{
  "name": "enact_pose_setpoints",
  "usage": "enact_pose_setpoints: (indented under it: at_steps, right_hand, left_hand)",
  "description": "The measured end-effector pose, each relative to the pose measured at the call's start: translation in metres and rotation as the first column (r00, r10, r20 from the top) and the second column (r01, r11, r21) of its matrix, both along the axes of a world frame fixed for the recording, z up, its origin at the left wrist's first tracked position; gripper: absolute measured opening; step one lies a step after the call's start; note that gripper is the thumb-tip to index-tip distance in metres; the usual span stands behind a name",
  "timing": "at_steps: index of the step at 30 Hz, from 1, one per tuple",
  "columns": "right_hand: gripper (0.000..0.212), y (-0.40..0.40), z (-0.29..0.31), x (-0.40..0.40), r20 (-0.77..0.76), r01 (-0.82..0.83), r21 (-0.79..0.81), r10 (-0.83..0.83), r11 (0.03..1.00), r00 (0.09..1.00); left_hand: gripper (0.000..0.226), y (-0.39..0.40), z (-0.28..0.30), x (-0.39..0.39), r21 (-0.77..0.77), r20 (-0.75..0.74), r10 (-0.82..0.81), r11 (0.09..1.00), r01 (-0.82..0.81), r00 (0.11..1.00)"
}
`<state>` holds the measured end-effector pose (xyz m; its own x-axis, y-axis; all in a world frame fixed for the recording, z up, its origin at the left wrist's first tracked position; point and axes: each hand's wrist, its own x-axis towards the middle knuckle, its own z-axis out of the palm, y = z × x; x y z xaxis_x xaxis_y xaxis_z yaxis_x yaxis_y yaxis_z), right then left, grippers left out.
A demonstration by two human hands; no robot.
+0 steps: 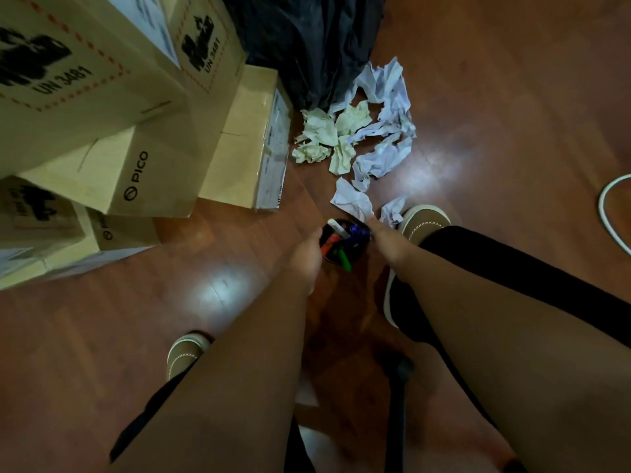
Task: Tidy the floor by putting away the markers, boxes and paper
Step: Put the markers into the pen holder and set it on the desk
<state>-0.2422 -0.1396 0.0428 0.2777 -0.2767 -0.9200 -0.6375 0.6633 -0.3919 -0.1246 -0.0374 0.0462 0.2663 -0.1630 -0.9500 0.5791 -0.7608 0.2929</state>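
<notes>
Both bare forearms are stretched forward and down toward the wooden floor [478, 97], converging on a small black holder [345, 242] that is seen from above. The left hand [307, 259] is set against the holder's left side, its back turned to the camera; its fingers are hidden behind the hand, so whether they are curled on the holder cannot be told. The right hand [387, 242] is placed at the holder's right edge, with one finger extended toward the crumpled paper; the rest of its fingers are blurred and their grip cannot be told.

Several markers [341, 245] are stood inside the holder: a white one leaning to the upper left, a red or orange one below it, a green one poking out at the lower edge, and a purple one at the right. The holder is located between the two hands, just in front of the right shoe [425, 221].

Crumpled paper [372, 134] is scattered on the floor beyond the holder, pale yellow pieces on the left and white or bluish pieces on the right, the nearest piece almost touching the right hand. A black bag [307, 46] is seen behind the paper. Cardboard boxes [102, 97] are stacked at the left, marked "PICO" and "UN 3481". The left shoe [186, 353] is planted lower left.
</notes>
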Motion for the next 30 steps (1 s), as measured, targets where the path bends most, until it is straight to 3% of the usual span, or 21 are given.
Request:
enact_pose_setpoints:
  at_steps: [2, 4, 10, 15, 19, 24, 30]
  right_hand:
    - [0.061, 0.010, -0.001, 0.007, 0.034, 0.095, 0.117, -0.099, 0.989, 0.994]
    - [0.066, 0.015, -0.001, 0.013, 0.034, 0.109, 0.130, -0.114, 0.986, 0.993]
    - [0.063, -0.015, 0.044, 0.037, -0.052, 0.095, -0.046, -0.097, 0.994, 0.994]
    - [0.046, -0.033, 0.137, 0.051, 0.104, 0.115, -0.150, -0.100, 0.982, 0.990]
    - [0.034, -0.033, 0.226, 0.059, 0.322, 0.249, -0.157, -0.189, 0.956, 0.928]
    - [0.023, -0.010, 0.330, 0.063, 0.511, 0.324, -0.146, -0.209, 0.935, 0.834]
    - [0.046, 0.032, 0.438, 0.074, 0.717, 0.287, -0.174, -0.079, 0.942, 0.692]
  left_hand:
    - [0.068, 0.001, 0.000, 0.001, -0.016, -0.025, -0.049, 0.999, 0.049, 0.998]
    - [0.074, 0.001, 0.005, 0.006, -0.022, -0.045, -0.034, 0.999, 0.033, 0.998]
    - [0.060, 0.006, 0.057, 0.036, -0.164, 0.007, 0.025, 0.986, -0.024, 1.000]
    - [0.035, 0.004, 0.135, 0.052, -0.349, 0.054, 0.174, 0.926, -0.145, 0.983]
    - [0.029, 0.012, 0.211, 0.060, -0.528, 0.068, 0.266, 0.827, -0.192, 0.961]
    - [0.048, 0.030, 0.307, 0.062, -0.648, 0.310, 0.218, 0.761, 0.037, 0.925]
    - [0.065, 0.080, 0.409, 0.063, -0.765, 0.496, 0.315, 0.599, 0.236, 0.809]
